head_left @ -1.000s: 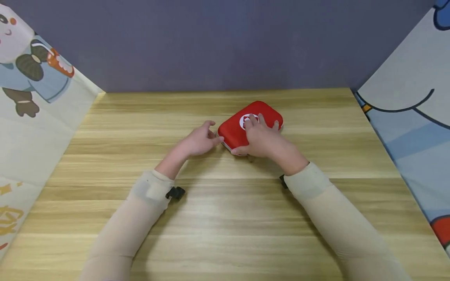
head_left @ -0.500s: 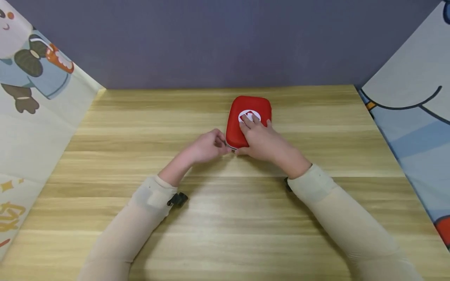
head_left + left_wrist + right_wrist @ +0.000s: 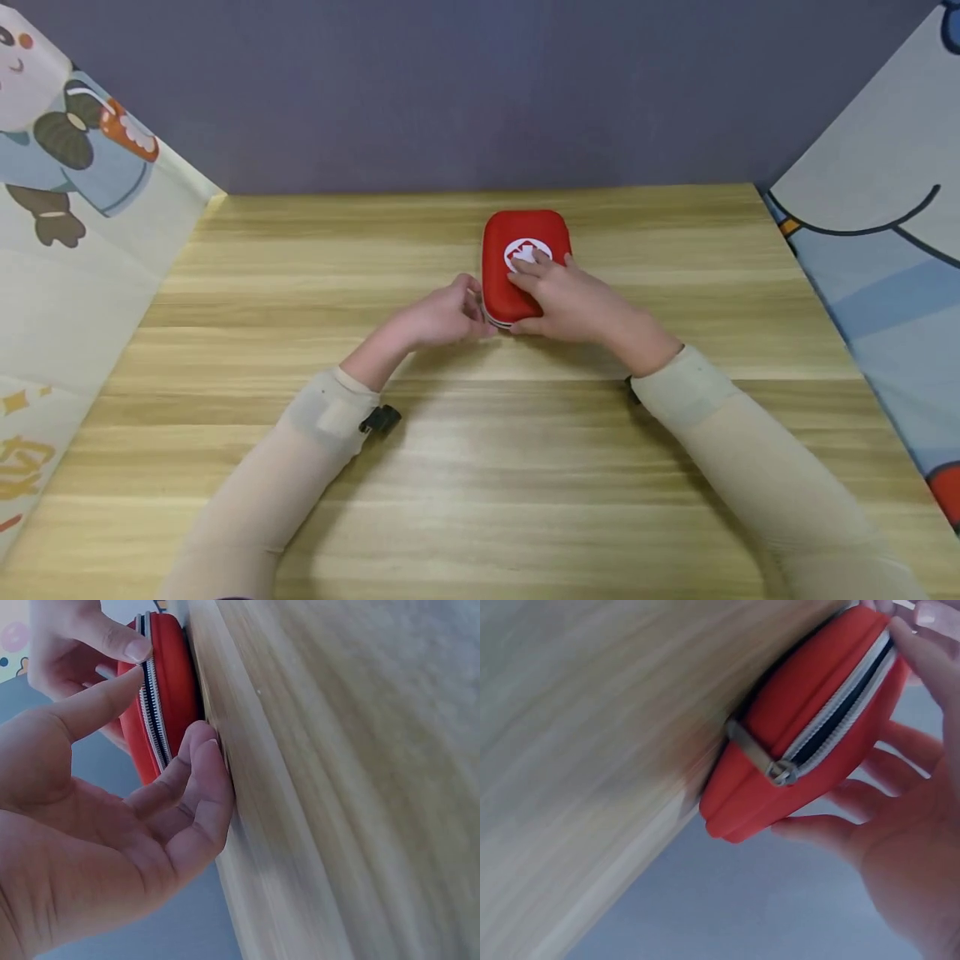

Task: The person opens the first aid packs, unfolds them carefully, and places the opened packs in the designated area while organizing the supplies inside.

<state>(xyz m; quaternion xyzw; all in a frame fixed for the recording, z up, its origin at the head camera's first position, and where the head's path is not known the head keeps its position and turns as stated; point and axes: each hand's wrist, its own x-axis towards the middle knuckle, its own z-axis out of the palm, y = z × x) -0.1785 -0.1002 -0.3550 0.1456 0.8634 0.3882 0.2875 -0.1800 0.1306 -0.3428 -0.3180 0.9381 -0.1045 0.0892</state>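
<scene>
On the wooden table [image 3: 420, 467] lies a red first-aid case [image 3: 525, 225] with a white oval emblem, its long side pointing away from me. My right hand [image 3: 577, 302] grips it, fingers spread over the lid and thumb at the near edge. My left hand [image 3: 446, 315] holds the near left corner between thumb and curled fingers. In the left wrist view, the left thumb touches the zipper [image 3: 155, 705]. The right wrist view shows a metal zipper pull [image 3: 751, 750] hanging toward the table; beside its slider, the two rows of teeth stand apart with a dark strip between.
Behind the table rises a plain grey-blue wall [image 3: 480, 92]. Cartoon-printed panels stand along the left side [image 3: 82, 283] and the right side [image 3: 885, 275]. A small black device [image 3: 380, 420] sits at the left sleeve's cuff.
The case has turned from slanting to lengthwise under my right hand. My left hand has moved slightly right and nearer, staying at the case's corner.
</scene>
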